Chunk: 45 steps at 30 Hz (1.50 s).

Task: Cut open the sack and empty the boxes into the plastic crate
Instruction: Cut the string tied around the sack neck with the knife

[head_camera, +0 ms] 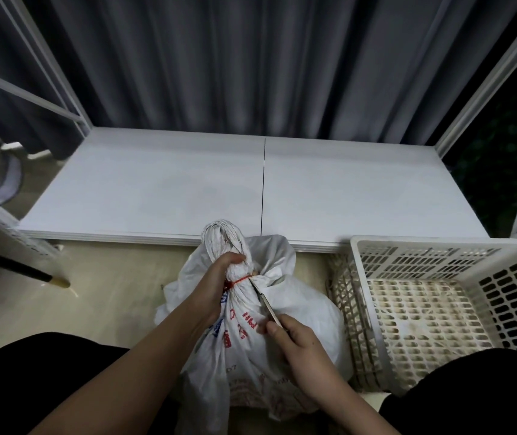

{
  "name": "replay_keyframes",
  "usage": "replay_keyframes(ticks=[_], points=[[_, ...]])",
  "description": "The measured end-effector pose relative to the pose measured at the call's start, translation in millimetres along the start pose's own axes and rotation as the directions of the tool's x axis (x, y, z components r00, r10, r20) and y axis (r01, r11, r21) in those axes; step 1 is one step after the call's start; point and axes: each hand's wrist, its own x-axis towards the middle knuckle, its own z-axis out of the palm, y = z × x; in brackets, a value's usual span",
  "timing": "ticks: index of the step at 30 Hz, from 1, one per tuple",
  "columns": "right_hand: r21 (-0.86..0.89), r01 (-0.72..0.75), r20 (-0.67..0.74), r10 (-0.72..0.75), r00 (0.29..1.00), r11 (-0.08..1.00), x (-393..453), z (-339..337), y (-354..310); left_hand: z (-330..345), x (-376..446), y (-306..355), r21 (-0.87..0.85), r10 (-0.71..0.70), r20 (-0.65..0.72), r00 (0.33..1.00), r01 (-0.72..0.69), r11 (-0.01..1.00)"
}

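A white woven sack (301,306) with red and blue print stands on the floor between my knees. Its neck is bunched and tied with a red string (239,280). My left hand (219,277) grips the neck just above and around the tie. My right hand (301,350) holds a thin blade (265,301), possibly scissors or a knife, with its tip touching the red string. The boxes are hidden inside the sack. A white perforated plastic crate (502,296) sits to the right of the sack, with nothing in it.
A low white shelf board (156,186) lies beyond the sack, framed by white metal uprights (489,76). Grey curtains (250,64) hang behind. A dark stick with a pale tip (24,271) lies on the beige floor at the left.
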Motion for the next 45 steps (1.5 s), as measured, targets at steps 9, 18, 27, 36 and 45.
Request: replay_keyframes(ticks=[9,18,27,36,45], points=[[0.128,-0.056,0.042,0.051,0.998,0.99,1,2,7,-3,4,-2,0.001,0.003,-0.018,1.0,-0.003,1.0],[0.148,-0.056,0.088,0.043,0.995,0.987,-2,2,9,-5,6,-6,0.041,-0.018,-0.021,1.0,0.019,0.999],[-0.02,-0.021,-0.004,0.021,1.0,1.0,-2,-21,-4,-16,13,4,0.023,0.022,0.005,1.0,-0.022,0.999],[-0.501,0.067,-0.018,-0.088,0.996,0.863,-2,-28,-19,-11,11,-7,0.007,0.065,0.006,0.998,-0.065,0.998],[-0.766,0.039,-0.041,-0.109,0.993,0.642,-7,-20,-11,-7,9,-8,-0.022,0.042,-0.012,0.999,-0.042,0.999]])
